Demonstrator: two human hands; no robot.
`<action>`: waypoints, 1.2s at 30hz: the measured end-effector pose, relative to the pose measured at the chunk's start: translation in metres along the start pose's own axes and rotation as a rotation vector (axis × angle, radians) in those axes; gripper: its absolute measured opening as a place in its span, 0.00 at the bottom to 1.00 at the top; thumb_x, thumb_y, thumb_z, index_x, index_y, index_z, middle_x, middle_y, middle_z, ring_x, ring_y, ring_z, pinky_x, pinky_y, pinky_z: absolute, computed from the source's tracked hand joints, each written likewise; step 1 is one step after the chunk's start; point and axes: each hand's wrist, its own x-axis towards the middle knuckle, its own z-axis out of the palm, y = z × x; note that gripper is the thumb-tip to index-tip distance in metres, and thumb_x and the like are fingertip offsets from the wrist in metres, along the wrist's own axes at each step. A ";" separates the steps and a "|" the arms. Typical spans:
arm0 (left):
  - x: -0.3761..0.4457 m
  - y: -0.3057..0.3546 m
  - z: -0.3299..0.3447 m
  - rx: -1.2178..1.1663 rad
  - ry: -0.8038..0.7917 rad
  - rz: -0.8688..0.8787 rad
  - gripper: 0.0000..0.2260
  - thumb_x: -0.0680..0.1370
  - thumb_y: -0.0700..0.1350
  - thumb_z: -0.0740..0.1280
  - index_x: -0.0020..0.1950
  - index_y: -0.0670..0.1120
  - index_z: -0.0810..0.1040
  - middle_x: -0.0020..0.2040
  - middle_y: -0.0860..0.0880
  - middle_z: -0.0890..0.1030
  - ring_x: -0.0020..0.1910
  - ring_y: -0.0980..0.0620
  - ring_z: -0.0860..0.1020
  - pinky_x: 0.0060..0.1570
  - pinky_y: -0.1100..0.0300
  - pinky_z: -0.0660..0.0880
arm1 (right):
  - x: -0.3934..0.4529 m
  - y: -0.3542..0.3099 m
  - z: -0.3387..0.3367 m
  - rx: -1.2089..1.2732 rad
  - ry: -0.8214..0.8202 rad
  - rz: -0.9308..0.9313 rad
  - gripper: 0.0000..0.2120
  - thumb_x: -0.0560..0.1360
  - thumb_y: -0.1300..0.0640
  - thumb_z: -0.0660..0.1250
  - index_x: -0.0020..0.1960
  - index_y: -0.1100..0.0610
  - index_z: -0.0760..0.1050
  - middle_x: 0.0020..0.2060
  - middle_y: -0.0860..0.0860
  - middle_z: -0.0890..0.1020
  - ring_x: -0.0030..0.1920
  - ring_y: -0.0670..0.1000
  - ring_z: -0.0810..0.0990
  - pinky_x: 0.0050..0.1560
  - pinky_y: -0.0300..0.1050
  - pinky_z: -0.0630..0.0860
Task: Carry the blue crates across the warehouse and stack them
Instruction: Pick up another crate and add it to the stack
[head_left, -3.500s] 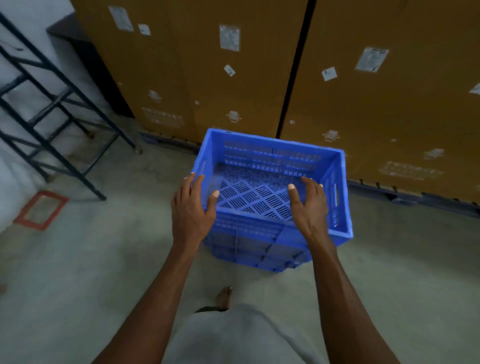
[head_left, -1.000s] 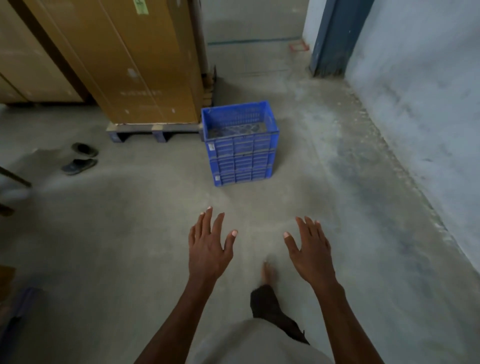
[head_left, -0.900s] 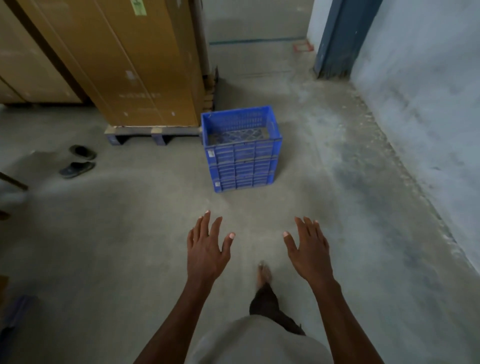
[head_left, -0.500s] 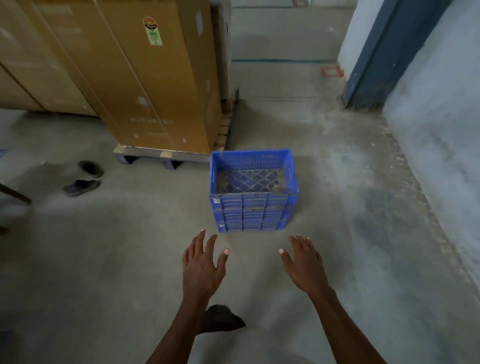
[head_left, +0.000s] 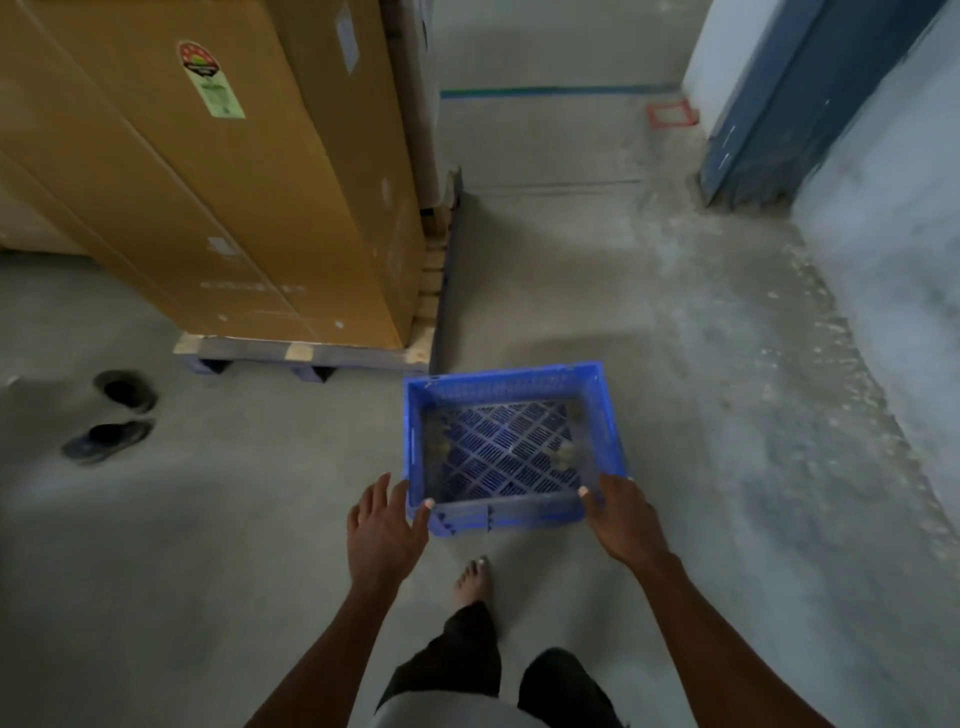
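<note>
blue crate (head_left: 511, 441) nearer than before | left hand (head_left: 382, 530), right hand (head_left: 621, 519) spread at near corners (contact unclear)

Blue crate (head_left: 511, 441), diamond-lattice floor. Tan cartons (head_left: 218, 171) behind it; red-green label (head_left: 210, 80). Grey concrete floor (head_left: 675, 364). Dark sandals (head_left: 111, 415) left of crate.
</note>
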 end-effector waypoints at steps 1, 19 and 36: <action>0.022 -0.001 0.006 0.040 -0.011 0.013 0.30 0.77 0.65 0.53 0.64 0.47 0.80 0.69 0.41 0.77 0.67 0.39 0.75 0.61 0.43 0.72 | 0.019 0.001 0.001 -0.023 -0.020 0.018 0.31 0.78 0.33 0.51 0.65 0.56 0.72 0.61 0.59 0.77 0.64 0.62 0.74 0.59 0.57 0.74; 0.259 -0.036 0.204 -0.191 -0.190 -0.445 0.24 0.82 0.60 0.59 0.65 0.39 0.67 0.57 0.32 0.77 0.57 0.32 0.77 0.55 0.41 0.73 | 0.323 0.095 0.105 0.293 -0.006 0.436 0.32 0.82 0.46 0.60 0.76 0.67 0.58 0.72 0.68 0.66 0.71 0.66 0.67 0.69 0.56 0.64; 0.277 -0.050 0.190 -0.996 -0.295 -0.827 0.27 0.81 0.67 0.55 0.39 0.45 0.75 0.30 0.48 0.74 0.21 0.52 0.71 0.25 0.61 0.71 | 0.338 0.115 0.062 0.956 -0.320 0.611 0.32 0.74 0.29 0.54 0.40 0.59 0.74 0.26 0.53 0.81 0.25 0.52 0.81 0.26 0.42 0.78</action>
